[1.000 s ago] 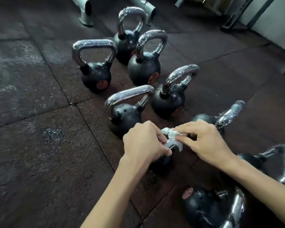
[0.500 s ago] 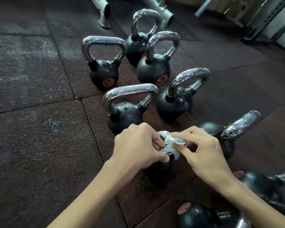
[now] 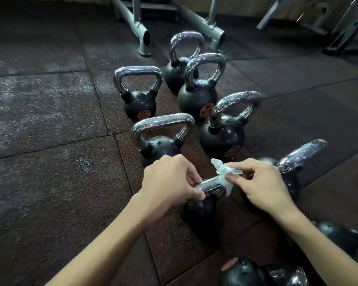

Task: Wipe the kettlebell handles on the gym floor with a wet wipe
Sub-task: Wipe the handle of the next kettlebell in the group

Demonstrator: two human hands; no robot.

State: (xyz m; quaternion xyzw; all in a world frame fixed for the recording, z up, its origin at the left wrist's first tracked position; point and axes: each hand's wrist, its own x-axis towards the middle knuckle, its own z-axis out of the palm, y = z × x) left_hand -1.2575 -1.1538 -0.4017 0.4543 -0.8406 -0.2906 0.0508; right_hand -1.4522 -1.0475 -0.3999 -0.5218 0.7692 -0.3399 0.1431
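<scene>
A small black kettlebell (image 3: pixel 198 211) stands on the rubber floor just in front of me, its chrome handle (image 3: pixel 211 185) showing between my hands. My left hand (image 3: pixel 170 182) grips the left end of that handle. My right hand (image 3: pixel 262 182) pinches a crumpled white wet wipe (image 3: pixel 224 172) against the handle's right part. Several more black kettlebells with chrome handles stand behind, the nearest one (image 3: pixel 159 145) right beyond my left hand.
Another kettlebell (image 3: pixel 293 162) leans behind my right hand, and two more (image 3: pixel 246 273) lie at the lower right. Grey metal rack feet (image 3: pixel 143 36) stand at the back. Dark rubber floor tiles (image 3: pixel 50 182) spread out to the left.
My right hand has drawn the wipe to the right along the handle, baring the chrome between my hands. The view has tilted up, showing the rack feet.
</scene>
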